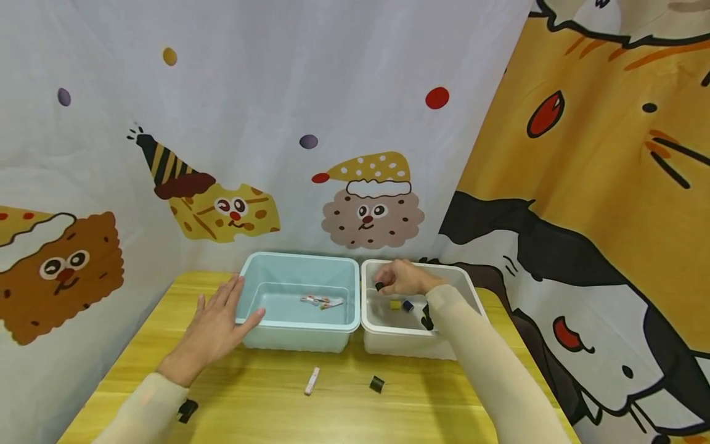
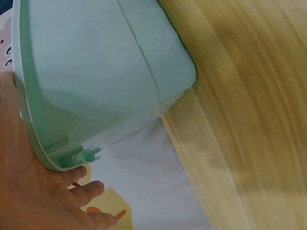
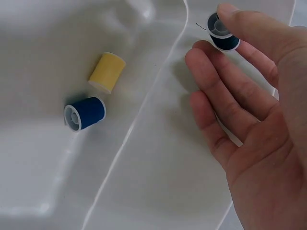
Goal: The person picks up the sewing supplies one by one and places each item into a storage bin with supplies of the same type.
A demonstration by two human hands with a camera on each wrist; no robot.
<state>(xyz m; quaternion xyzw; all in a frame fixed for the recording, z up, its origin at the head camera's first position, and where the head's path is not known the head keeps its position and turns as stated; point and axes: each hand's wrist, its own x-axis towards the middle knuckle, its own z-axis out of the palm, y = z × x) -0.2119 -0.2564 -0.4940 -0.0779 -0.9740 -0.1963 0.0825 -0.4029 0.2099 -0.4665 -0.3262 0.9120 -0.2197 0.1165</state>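
My right hand [image 1: 403, 277] is over the left part of the white bin [image 1: 368, 320]. It pinches a spool of dark thread [image 3: 224, 42] between thumb and fingertips, while the other fingers curve loosely below. Inside that bin lie a yellow thread spool [image 3: 107, 72] and a dark blue thread spool [image 3: 89, 113], side by side. A black item [image 1: 426, 317], partly covered by my right sleeve, lies near the bin's front wall. With fingers spread straight, my left hand [image 1: 216, 324] rests against the left rim of the light blue bin [image 1: 299, 327].
Small white-and-red patterned pieces [image 1: 322, 301] lie in the light blue bin. On the wooden table [image 1: 266, 407], in front of the bins, are a pale patterned strip [image 1: 312, 381] and a small black piece [image 1: 377, 384]. Another black piece [image 1: 187, 411] lies by my left sleeve. A printed curtain [image 1: 299, 92] hangs behind.
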